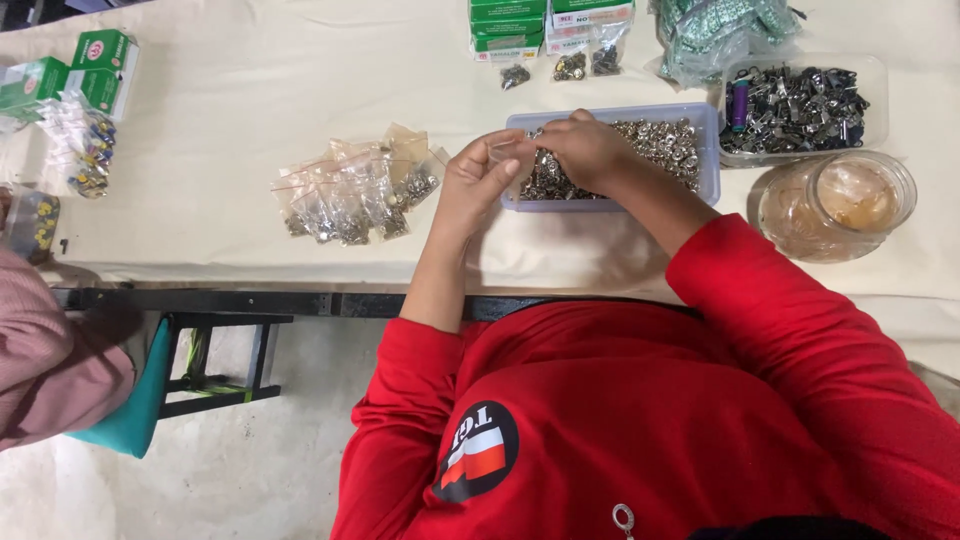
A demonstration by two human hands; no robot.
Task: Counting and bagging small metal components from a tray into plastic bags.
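My left hand holds a small clear plastic bag by its mouth, at the left end of a pale blue tray. The tray is full of small silver metal fasteners. My right hand is over the tray with its fingertips pinched at the bag's opening. What the fingers hold is hidden. A pile of several small filled clear bags lies on the cream table cloth, to the left of my left hand.
A clear tub of dark metal clips and a glass jar stand at the right. Green boxes and a bagged bundle sit at the far edge, more green boxes at far left. Another person's pink sleeve shows at left.
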